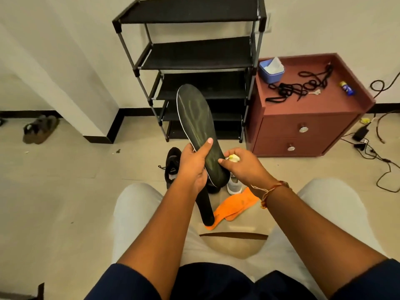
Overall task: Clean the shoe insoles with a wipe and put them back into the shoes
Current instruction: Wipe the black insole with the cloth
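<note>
A dark insole (194, 118) with a pale edge stands upright in front of me, toe end up. My left hand (193, 164) grips its lower part, thumb across the face. My right hand (244, 164) pinches a crumpled pale wipe (233, 158) against the insole's right edge near the heel. On the floor beneath the hands lie a black shoe (173, 164), a second dark insole (205, 210), a grey shoe (234, 187), mostly hidden, and two orange insoles (234, 204).
A black shoe rack (194, 55) stands against the wall ahead. To its right is a red-brown cabinet (307, 126) bearing a blue tub of wipes (271, 71), black laces and a small tube. Cables lie on the floor at right. Brown sandals (40, 128) are far left.
</note>
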